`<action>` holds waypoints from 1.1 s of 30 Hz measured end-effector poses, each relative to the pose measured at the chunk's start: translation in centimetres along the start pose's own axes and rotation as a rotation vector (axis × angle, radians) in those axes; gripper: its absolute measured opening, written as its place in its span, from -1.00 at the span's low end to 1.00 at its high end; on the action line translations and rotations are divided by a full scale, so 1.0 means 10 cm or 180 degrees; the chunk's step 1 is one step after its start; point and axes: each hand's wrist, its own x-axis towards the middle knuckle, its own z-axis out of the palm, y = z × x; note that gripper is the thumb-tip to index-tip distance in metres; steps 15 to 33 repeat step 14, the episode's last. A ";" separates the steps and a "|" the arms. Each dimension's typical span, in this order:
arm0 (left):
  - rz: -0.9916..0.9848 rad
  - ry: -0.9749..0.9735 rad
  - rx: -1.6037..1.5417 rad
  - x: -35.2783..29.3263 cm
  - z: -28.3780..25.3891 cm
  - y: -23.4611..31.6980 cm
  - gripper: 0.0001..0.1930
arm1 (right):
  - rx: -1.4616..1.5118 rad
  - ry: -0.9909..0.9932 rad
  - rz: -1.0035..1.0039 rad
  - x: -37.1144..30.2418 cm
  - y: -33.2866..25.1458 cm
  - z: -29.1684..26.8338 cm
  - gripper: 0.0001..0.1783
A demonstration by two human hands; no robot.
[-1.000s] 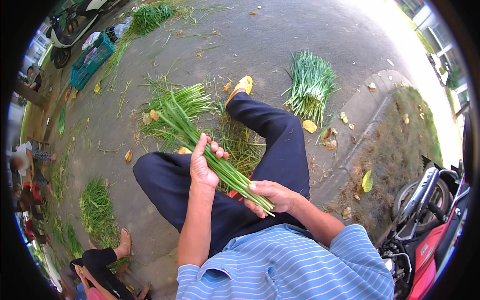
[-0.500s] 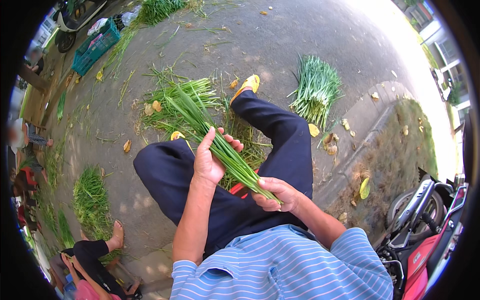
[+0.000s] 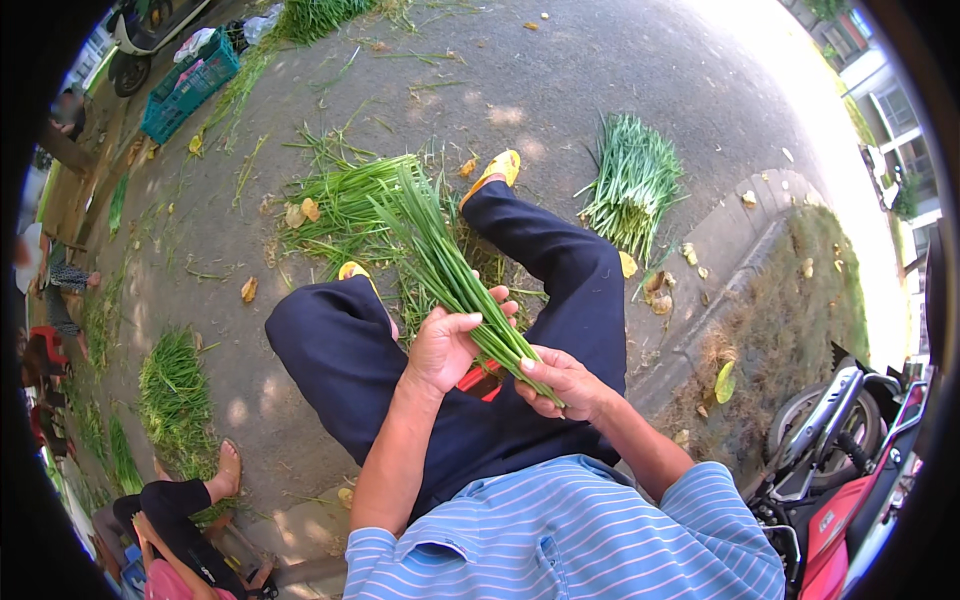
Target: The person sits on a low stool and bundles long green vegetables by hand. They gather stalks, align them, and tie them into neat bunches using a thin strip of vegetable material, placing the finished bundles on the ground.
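A bunch of long, flat green chives (image 3: 455, 275) lies slantwise over my lap, its leafy tips pointing up and left. My left hand (image 3: 445, 350) cradles the middle of the bunch, thumb on the near side and fingertips showing past the far side. At the pale stem ends, my right hand (image 3: 568, 382) is closed, thumb pressed on top. On the ground between and beyond my feet spreads a loose heap of green stalks (image 3: 345, 200). A neater pile of chives (image 3: 635, 185) rests to the right of my outstretched foot.
A teal crate (image 3: 190, 90) stands at the far left near a parked scooter (image 3: 130, 50). Another grass-like heap (image 3: 175, 395) lies left, beside a seated person's bare foot (image 3: 228, 468). A red motorcycle (image 3: 840, 510) is close on my right, beside a kerb (image 3: 735, 285).
The bunch's leafy end has swung to the right and now stands steeper. My left hand has slid down and right along it, closer to my right hand, which stays at the stem ends.
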 end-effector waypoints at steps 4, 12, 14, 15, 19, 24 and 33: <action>-0.0023 -0.0064 -0.0147 -0.01 0.02 0.00 -0.29 | -0.0074 0.0032 -0.0032 0.00 -0.01 -0.03 -0.72; 0.0121 -0.0288 -0.0283 0.03 -0.01 0.00 -0.24 | 0.0006 -0.0111 -0.0001 0.02 -0.07 -0.06 -0.72; 0.0131 -0.0263 -0.0278 0.06 -0.02 -0.01 -0.23 | 0.0190 -0.0160 0.0152 0.04 -0.08 -0.11 -0.68; 0.0131 -0.0263 -0.0278 0.06 -0.02 -0.01 -0.23 | 0.0190 -0.0160 0.0152 0.04 -0.08 -0.11 -0.68; 0.0131 -0.0263 -0.0278 0.06 -0.02 -0.01 -0.23 | 0.0190 -0.0160 0.0152 0.04 -0.08 -0.11 -0.68; 0.0131 -0.0263 -0.0278 0.06 -0.02 -0.01 -0.23 | 0.0190 -0.0160 0.0152 0.04 -0.08 -0.11 -0.68; 0.0131 -0.0263 -0.0278 0.06 -0.02 -0.01 -0.23 | 0.0190 -0.0160 0.0152 0.04 -0.08 -0.11 -0.68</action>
